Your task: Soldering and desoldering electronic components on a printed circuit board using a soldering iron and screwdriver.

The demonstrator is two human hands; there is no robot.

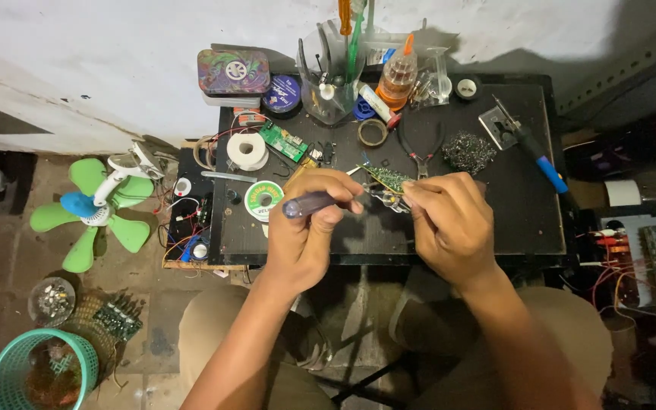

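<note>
Room first: rough whitish wall (pixel 115 53) along the top, stained concrete floor (pixel 9 250) at left, w/ a small green-bladed fan (pixel 89 209) lying flat on it and a teal plastic basket (pixel 9 372) in the bottom-left corner; a round dish of small bits (pixel 52 300) sits just above the basket, and a few green boards lie beside it. At far right, a cluster of electronics w/ red wires (pixel 616 258), partly in shadow. Centre: a low black worktable (pixel 510 220), crowded along its far edge and barer near the person. On it, back row: a patterned tin (pixel 233 72), a clear cup of tools (pixel 332 91), a bottle w/ orange tip (pixel 398 76). Mid row: white tape roll (pixel 247 150), solder spool (pixel 263 199), brown tape ring (pixel 372 132), pliers (pixel 419 148), a tangle of metal wool (pixel 468 150), and a blue-handled soldering iron (pixel 529 144) lying diagonally at right. The person sits w/ knees under the table's near edge. Left hand (pixel 305 228) is clenched around a translucent purple-handled screwdriver (pixel 309 203), handle poking out to the left, tip hidden behind fingers. Right hand (pixel 449 220) pinches a small green circuit board (pixel 387 179), held tilted just above the table's middle, btwn both hands; the left hand's fingers touch its near edge. Small parts hang under the board, too tiny to make out.
</note>
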